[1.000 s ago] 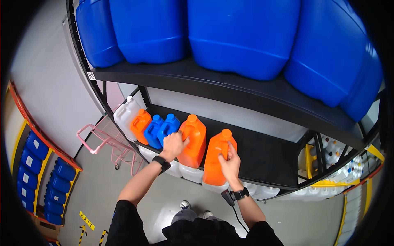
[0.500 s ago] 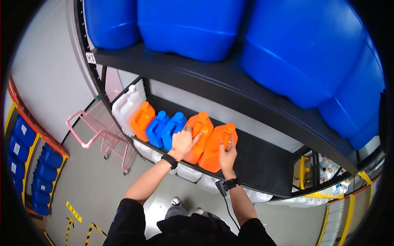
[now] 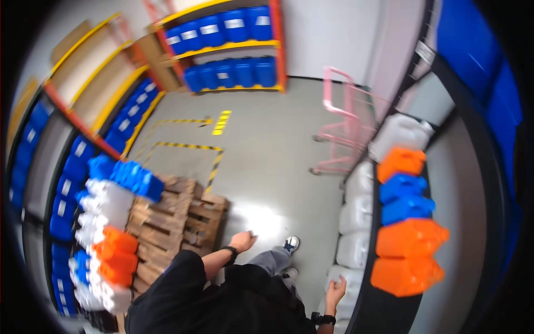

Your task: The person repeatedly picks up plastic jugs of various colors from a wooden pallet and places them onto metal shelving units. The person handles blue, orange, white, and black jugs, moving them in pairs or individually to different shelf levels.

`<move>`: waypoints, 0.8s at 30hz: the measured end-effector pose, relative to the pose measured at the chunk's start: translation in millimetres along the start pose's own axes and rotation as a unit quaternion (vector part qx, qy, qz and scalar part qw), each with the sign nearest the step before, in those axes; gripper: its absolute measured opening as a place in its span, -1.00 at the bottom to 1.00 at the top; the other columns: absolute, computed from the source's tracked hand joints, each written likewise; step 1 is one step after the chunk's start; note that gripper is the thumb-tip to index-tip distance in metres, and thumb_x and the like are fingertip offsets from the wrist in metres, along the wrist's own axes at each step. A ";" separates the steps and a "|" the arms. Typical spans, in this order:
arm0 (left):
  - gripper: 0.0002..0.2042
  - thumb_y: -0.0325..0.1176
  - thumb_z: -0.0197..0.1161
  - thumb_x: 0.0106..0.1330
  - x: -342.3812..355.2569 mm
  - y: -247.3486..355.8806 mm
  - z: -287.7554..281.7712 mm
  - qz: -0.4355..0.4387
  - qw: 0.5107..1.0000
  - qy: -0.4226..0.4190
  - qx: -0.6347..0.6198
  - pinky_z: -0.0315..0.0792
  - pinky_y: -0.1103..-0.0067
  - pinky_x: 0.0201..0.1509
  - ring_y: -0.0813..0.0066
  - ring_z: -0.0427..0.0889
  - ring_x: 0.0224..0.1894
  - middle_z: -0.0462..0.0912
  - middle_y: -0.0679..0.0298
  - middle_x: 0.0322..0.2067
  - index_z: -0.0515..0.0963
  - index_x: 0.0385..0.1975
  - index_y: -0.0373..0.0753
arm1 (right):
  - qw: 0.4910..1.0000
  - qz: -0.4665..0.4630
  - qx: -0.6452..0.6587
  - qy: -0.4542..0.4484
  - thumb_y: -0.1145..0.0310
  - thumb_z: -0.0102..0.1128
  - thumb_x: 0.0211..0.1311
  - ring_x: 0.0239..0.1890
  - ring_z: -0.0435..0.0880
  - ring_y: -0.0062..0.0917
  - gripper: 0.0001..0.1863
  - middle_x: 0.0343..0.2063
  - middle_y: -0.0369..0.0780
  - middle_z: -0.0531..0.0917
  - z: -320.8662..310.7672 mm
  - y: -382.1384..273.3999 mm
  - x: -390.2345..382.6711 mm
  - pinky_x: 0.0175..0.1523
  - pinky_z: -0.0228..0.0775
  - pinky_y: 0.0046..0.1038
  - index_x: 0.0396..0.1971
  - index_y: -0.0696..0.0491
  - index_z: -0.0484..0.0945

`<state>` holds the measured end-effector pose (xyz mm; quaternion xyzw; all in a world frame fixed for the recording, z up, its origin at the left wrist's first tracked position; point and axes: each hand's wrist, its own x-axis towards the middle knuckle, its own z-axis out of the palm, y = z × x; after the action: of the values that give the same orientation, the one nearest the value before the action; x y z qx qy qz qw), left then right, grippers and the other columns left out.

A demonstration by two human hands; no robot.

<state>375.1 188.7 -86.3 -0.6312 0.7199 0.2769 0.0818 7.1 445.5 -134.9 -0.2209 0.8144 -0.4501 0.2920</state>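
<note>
My left hand (image 3: 243, 240) hangs loosely open and empty over the floor, to the right of the wooden pallets. My right hand (image 3: 336, 289) is open, its fingers slightly bent, beside the lower white jerrycans (image 3: 352, 214) at the rack's edge. Above it on the black shelf (image 3: 389, 314), two orange jerrycans (image 3: 406, 273) stand side by side, in a row with two blue jerrycans (image 3: 401, 207), a smaller orange one (image 3: 399, 163) and a white one (image 3: 397, 136).
Wooden pallets (image 3: 158, 222) at the left bear white, blue and orange jerrycans (image 3: 108, 195). A pink trolley (image 3: 336, 100) stands beyond the rack's end. Orange-and-yellow racks (image 3: 222, 46) with blue containers line the back and left. Large blue containers (image 3: 467, 33) fill the upper right shelf.
The view has turned left along the aisle. Both hands have left the two larger orange jerrycans, which were drawn together earlier and now stand side by side on the shelf.
</note>
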 end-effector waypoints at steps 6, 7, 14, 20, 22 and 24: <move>-0.52 0.03 0.07 0.31 -213.1 -211.4 32.6 -0.373 0.926 0.038 -0.047 0.51 0.19 0.06 -0.06 0.65 -0.03 0.68 -0.10 -0.15 0.64 -0.14 -0.31 | 0.937 0.000 -0.166 -0.309 0.48 0.29 0.08 -0.59 0.64 -0.53 -0.63 -0.57 -0.18 0.65 63.1 183.8 53.1 -0.54 0.45 -0.49 -0.07 0.21 0.54; -0.50 0.04 0.07 0.30 -247.5 -232.9 53.5 -0.415 0.905 0.059 -0.068 0.52 0.18 0.05 -0.06 0.65 -0.04 0.68 -0.11 -0.17 0.64 -0.15 -0.34 | 0.917 0.049 -0.178 -0.353 0.47 0.27 0.10 -0.59 0.65 -0.52 -0.66 -0.56 -0.17 0.66 74.3 172.1 57.5 -0.55 0.44 -0.49 -0.09 0.21 0.55; -0.53 0.06 0.12 0.22 -331.9 -226.5 183.9 -0.561 0.798 0.073 -0.208 0.53 0.21 0.07 -0.05 0.66 -0.03 0.70 -0.10 -0.19 0.70 -0.25 -0.26 | 0.855 0.197 -0.241 -0.414 0.43 0.20 0.21 -0.56 0.68 -0.46 -0.79 -0.52 -0.16 0.68 148.8 136.0 94.3 -0.60 0.43 -0.50 -0.21 0.21 0.59; -0.53 0.03 0.03 0.28 -367.9 -242.5 208.4 -0.581 0.713 0.108 -0.378 0.50 0.20 0.06 -0.13 0.64 -0.06 0.68 -0.10 -0.19 0.69 -0.26 -0.28 | 0.798 0.082 -0.341 -0.491 0.43 0.17 0.20 -0.51 0.70 -0.43 -0.81 -0.50 -0.16 0.69 291.0 11.6 52.1 -0.46 0.52 -0.46 -0.26 0.21 0.61; -0.55 0.01 0.05 0.28 -373.8 -274.1 226.7 -0.587 0.691 0.114 -0.406 0.51 0.20 0.03 -0.12 0.64 -0.08 0.68 -0.10 -0.22 0.68 -0.29 -0.28 | 0.742 -0.034 -0.407 -0.531 0.42 0.18 0.16 -0.49 0.71 -0.42 -0.77 -0.48 -0.16 0.70 346.5 -25.2 46.4 -0.39 0.55 -0.45 -0.22 0.21 0.61; -0.58 0.00 0.09 0.27 -366.3 -303.2 209.7 -0.579 0.701 0.149 -0.389 0.53 0.17 -0.04 -0.12 0.66 -0.15 0.69 -0.09 -0.31 0.67 -0.37 -0.29 | 0.720 -0.140 -0.414 -0.539 0.39 0.21 0.11 -0.49 0.71 -0.45 -0.70 -0.46 -0.15 0.72 395.7 -70.5 32.1 -0.35 0.56 -0.43 -0.16 0.22 0.62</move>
<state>685.3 595.2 -179.3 -0.9321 0.0439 0.3332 -0.1351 257.4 151.4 -250.9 -0.6365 0.5845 0.0912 0.4949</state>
